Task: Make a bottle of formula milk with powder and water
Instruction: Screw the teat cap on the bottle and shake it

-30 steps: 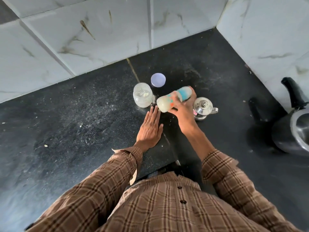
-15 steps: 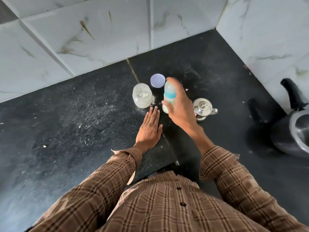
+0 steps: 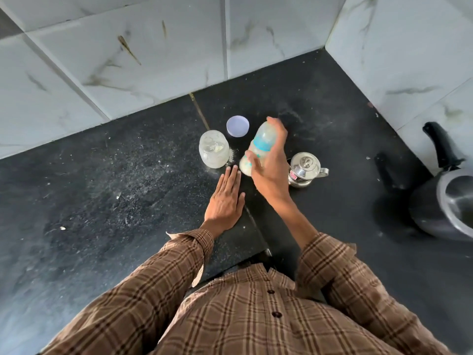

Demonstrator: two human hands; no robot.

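Note:
My right hand (image 3: 270, 165) grips a baby bottle (image 3: 261, 147) with a teal collar and milky white liquid inside. The bottle is held above the black counter, tilted, and blurred by motion. My left hand (image 3: 226, 201) lies flat on the counter, fingers together, holding nothing. Just left of the bottle stands an open clear jar (image 3: 213, 152) with white powder at its bottom. The jar's pale lilac lid (image 3: 237, 126) lies behind it. A little spilled powder (image 3: 231, 157) dusts the counter beside the jar.
A small steel pot with a lid and handle (image 3: 304, 169) stands right of my right hand. A grey pressure cooker with a black handle (image 3: 448, 198) sits at the far right. White marble tiles (image 3: 158, 55) wall the counter behind and on the right.
The bottle swung from lying nearly level, pointing right, to nearly upright, and now tilts with its top away from me. My left hand stayed flat on the counter.

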